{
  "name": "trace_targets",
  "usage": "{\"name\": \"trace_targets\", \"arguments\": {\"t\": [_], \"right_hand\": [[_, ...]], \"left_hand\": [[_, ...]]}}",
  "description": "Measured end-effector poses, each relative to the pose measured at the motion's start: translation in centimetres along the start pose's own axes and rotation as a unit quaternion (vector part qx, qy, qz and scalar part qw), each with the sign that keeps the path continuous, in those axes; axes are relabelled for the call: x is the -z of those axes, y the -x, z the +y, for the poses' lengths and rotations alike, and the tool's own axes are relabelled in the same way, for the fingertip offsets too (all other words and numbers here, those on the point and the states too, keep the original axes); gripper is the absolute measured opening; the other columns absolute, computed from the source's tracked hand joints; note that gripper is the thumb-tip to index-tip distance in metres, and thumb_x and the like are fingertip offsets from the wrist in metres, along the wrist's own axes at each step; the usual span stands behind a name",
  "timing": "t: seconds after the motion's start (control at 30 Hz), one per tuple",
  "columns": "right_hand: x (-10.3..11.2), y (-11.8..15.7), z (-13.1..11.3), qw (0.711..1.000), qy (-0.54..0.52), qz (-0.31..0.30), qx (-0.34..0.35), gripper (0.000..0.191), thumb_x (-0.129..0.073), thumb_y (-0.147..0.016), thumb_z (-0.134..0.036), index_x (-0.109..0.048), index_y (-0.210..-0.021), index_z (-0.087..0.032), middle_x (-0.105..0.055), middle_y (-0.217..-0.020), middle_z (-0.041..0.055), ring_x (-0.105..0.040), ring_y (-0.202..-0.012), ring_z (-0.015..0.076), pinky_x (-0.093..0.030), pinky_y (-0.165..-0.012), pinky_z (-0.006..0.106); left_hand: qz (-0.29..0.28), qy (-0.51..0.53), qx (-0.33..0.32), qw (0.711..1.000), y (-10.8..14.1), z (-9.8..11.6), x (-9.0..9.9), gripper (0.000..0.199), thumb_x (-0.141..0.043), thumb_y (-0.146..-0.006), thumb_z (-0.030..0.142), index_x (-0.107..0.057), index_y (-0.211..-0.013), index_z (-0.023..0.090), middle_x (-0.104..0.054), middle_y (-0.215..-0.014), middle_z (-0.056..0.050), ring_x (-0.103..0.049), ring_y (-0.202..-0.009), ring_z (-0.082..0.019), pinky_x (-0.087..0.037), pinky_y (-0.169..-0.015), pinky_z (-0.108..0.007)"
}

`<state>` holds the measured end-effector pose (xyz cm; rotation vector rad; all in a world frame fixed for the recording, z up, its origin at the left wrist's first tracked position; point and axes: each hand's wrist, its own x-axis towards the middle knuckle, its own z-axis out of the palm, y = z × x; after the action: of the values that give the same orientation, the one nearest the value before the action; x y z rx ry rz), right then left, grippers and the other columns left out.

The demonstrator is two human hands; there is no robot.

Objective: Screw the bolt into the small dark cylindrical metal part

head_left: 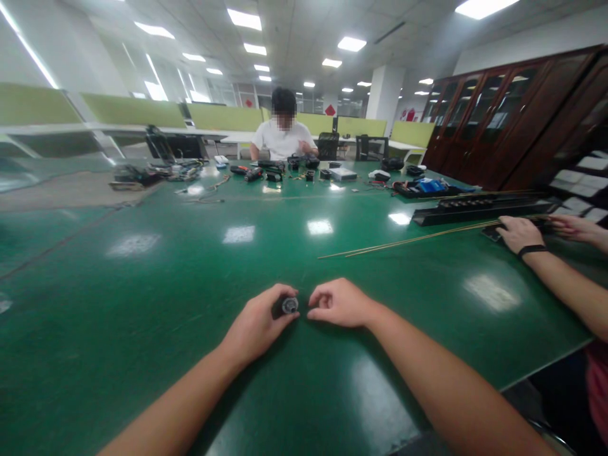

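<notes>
My left hand (256, 322) has its thumb and fingers closed round a small round metal part (290, 305). The part's ringed, grey end faces up, with a dark spot in it; its exact kind cannot be made out. Just to the right, my right hand (339, 304) hovers low over the green tabletop (190, 354), a small gap away from the part. Its fingers are curled, with thumb and forefinger apart and nothing visible between them.
Thin brass-coloured rods (408, 240) reach from a co-worker's hands (522, 233) at the right. Behind them lies a long black rail (479, 210). Tools and dark devices (270, 170) line the far side, where a person in a white shirt (285, 139) sits.
</notes>
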<state>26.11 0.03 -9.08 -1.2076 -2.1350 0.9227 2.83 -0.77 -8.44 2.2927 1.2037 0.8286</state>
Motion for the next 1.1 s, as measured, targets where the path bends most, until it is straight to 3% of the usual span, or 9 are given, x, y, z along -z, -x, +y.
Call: {"name": "trace_targets", "arguments": {"t": [0.17,0.4,0.67,0.93,1.1], "right_hand": [[0.2,0.16,-0.17,1.0,0.016,-0.001,0.002,0.026,-0.077,-0.077,-0.039,-0.074,-0.092,-0.018,-0.067,-0.07,-0.0011,-0.058,-0.06,0.0102,-0.038,-0.056,0.021],[0.43,0.19,-0.41,0.999,0.038,-0.004,0.015,0.025,-0.077,-0.077,-0.04,-0.074,-0.092,-0.019,-0.067,-0.071,-0.0016,-0.057,-0.061,0.0105,-0.036,-0.055,0.021],[0.58,0.23,-0.57,0.998,0.055,-0.007,0.011,0.027,-0.078,-0.077,-0.042,-0.075,-0.092,-0.02,-0.067,-0.071,-0.002,-0.056,-0.061,0.0102,-0.034,-0.056,0.021],[0.69,0.28,-0.62,0.998,0.056,-0.011,0.01,0.025,-0.077,-0.078,-0.04,-0.075,-0.092,-0.021,-0.067,-0.072,-0.0019,-0.056,-0.062,0.0103,-0.034,-0.057,0.021],[0.57,0.21,-0.5,0.999,0.052,-0.008,0.011,0.023,-0.077,-0.077,-0.04,-0.074,-0.09,-0.02,-0.066,-0.071,-0.0023,-0.055,-0.061,0.0103,-0.034,-0.056,0.021]], "left_hand": [[-0.028,0.051,0.01,0.998,-0.02,0.08,0.17,0.028,-0.065,-0.086,0.035,-0.052,-0.108,0.024,-0.067,-0.126,-0.005,-0.067,-0.109,-0.02,-0.055,-0.093,-0.035],[-0.072,0.033,-0.01,0.997,-0.07,0.36,0.15,0.025,-0.062,-0.088,0.036,-0.055,-0.109,0.024,-0.067,-0.126,-0.006,-0.068,-0.107,-0.02,-0.056,-0.092,-0.035],[-0.061,0.013,-0.031,0.998,-0.14,0.23,-0.05,0.016,-0.057,-0.091,0.029,-0.059,-0.105,0.023,-0.065,-0.127,-0.007,-0.064,-0.114,-0.02,-0.052,-0.1,-0.036],[-0.029,-0.016,-0.04,0.999,-0.11,0.52,0.02,0.029,-0.057,-0.091,0.036,-0.061,-0.117,0.023,-0.065,-0.125,-0.007,-0.062,-0.115,-0.023,-0.05,-0.102,-0.04],[-0.044,-0.039,-0.06,0.996,-0.14,0.54,0.11,0.03,-0.055,-0.094,0.036,-0.062,-0.12,0.024,-0.066,-0.117,-0.006,-0.062,-0.109,-0.022,-0.051,-0.098,-0.036]]}}
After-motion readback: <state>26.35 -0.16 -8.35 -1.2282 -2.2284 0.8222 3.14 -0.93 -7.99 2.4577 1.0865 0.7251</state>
